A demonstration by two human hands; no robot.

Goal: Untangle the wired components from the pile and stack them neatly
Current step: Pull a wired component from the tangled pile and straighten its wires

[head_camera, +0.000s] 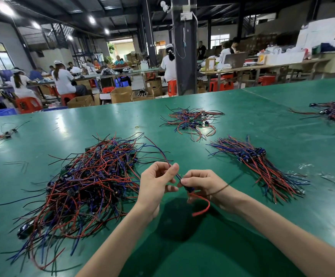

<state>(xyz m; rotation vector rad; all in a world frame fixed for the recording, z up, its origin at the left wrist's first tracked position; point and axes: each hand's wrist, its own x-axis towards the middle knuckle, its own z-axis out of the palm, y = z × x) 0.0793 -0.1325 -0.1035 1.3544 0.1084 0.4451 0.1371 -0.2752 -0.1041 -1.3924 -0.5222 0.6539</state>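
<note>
Just right of the big tangled pile [86, 182], the left hand [155, 181] pinches a thin wire [162, 153] between thumb and finger. The right hand [201, 183] pinches that wired part [189, 189] by its blue end. Farther right lies the neat stack [258, 164], with green table [182, 252] showing between.

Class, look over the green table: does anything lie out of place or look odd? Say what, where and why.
A lone rubber band lies on the table between the piles; a few loose wires lie apart, left of the tangled pile; pale scraps litter the table right of the neat stack. All sit outside any pile.
</note>
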